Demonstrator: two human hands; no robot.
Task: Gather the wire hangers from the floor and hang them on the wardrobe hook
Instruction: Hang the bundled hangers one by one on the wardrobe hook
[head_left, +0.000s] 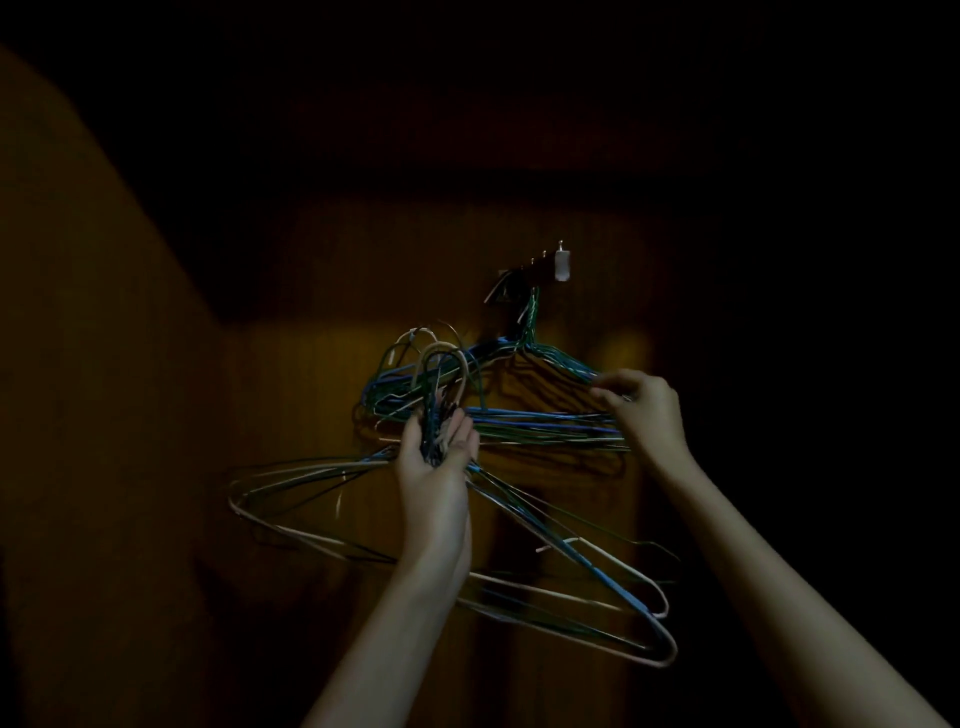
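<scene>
Lighting is very poor; I can make out only the centre of the head view. I find no legible writing, brand or label anywhere.

My left hand (439, 457) is raised, palm toward me, fingers curled round the necks of a held bundle of wire hangers (519, 566). Their hooks (441, 364) stand up above the fist, and their triangular frames, white, green and blue, fan out below and to both sides of the wrist.

My right hand (644, 410) is up at the right, fingers bent, fingertips (605, 387) pinching the right shoulder of a second set, the hung hangers (519, 421). These are blue and green, and their necks run up to the hook rail (540, 265) on the wooden wardrobe panel (322, 260). Whether every one of them sits on a peg I cannot tell; that area is too dark.

The rail shows a row of small pegs, and a pale metal bracket (562, 265) at its right end.

The held bundle overlaps the lower left of the hung set.
</scene>
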